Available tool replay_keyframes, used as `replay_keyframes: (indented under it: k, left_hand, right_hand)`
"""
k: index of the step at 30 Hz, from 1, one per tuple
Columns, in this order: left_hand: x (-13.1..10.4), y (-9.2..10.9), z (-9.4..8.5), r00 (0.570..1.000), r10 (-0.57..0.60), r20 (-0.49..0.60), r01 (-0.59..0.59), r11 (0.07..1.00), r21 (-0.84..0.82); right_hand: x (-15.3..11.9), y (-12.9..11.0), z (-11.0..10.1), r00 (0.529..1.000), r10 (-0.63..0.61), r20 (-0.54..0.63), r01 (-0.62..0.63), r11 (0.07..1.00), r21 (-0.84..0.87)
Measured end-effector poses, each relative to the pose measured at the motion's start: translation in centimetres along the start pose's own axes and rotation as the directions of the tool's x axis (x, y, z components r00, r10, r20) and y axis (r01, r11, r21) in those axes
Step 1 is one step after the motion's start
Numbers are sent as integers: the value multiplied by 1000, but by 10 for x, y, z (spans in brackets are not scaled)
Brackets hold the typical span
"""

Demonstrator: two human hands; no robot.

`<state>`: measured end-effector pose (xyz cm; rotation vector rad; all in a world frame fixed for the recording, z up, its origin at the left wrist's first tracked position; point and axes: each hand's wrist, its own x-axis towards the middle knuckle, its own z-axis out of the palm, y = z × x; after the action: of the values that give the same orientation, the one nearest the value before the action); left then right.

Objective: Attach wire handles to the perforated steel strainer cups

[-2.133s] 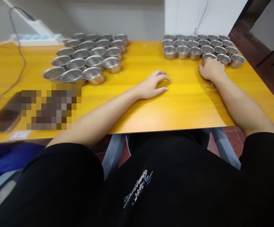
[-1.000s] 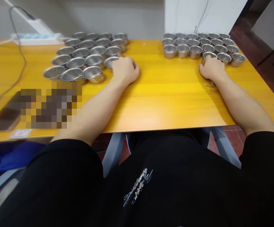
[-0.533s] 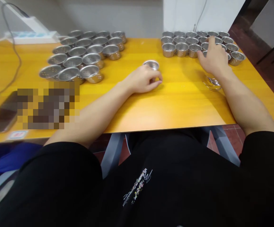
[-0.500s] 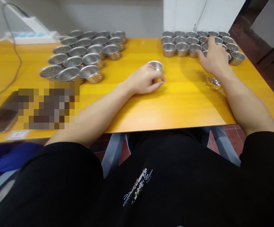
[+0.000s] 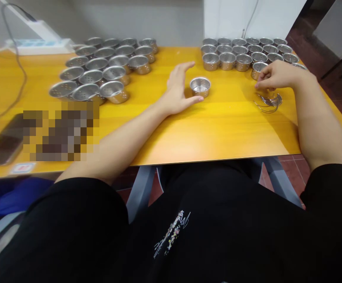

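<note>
A single small metal cup [image 5: 200, 87] stands upright on the yellow table. Beside it on the left, my left hand [image 5: 178, 88] is open, thumb and fingers spread around that side; I cannot tell whether the thumb touches the cup. My right hand [image 5: 272, 75] is closed, its fingertips bent down and together just above a small pile of thin curved metal wires [image 5: 272, 101]. Whether something thin sits between those fingertips is hidden. Right behind this hand is a perforated metal cup [image 5: 258, 70], the nearest of the right-hand group.
Rows of perforated metal cups [image 5: 113, 91] stand at the left, and more cups [image 5: 226, 61] at the back right, several with wires across them. A phone [image 5: 4, 139], a blurred-out object [image 5: 67, 133] and a power strip [image 5: 43, 45] lie on the table's left side.
My left hand has opened and shifted left, off the cup, which now stands slightly nearer and further right. My right hand has come back from the right-hand cups to the wires, fingers closing.
</note>
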<state>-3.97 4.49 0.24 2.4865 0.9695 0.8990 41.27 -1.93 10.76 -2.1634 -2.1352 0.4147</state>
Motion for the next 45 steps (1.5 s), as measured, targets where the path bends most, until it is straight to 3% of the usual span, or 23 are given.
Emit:
replay_keyframes:
  k: [3,8,11,16,23,29,34,40,45]
  left_hand:
    - [0,-12,8,998,-25,55,26,999,-26]
    - [1,-17,12,995,-36,95,41,998,-56]
    - [2,-19,13,996,-25,91,30,998,-51]
    - [1,-19,14,996,-20,90,25,998,-53]
    - [2,-16,13,995,-26,91,32,997,-70]
    - [1,-13,10,994,-46,102,55,995,-79]
    - [2,-8,9,991,-45,127,60,991,-120]
    - [2,-8,11,994,-33,100,45,992,-119]
    - [5,-19,18,998,53,43,-46,989,-143]
  right_hand:
    - [3,4,-2,994,-70,84,68,997,28]
    - [13,-13,12,993,-59,104,84,963,-255]
    - [13,-31,23,997,-29,75,52,941,-334]
    - [14,-40,32,999,-19,41,28,975,-221]
    - [17,-30,36,991,-127,42,132,976,-171]
    - [10,-54,51,962,-273,-1,273,962,-31]
    - [9,-70,64,952,-305,-19,305,952,-5]
    - [13,-68,75,895,-431,-117,435,900,15]
    - [36,-56,93,799,-540,-265,578,811,88]
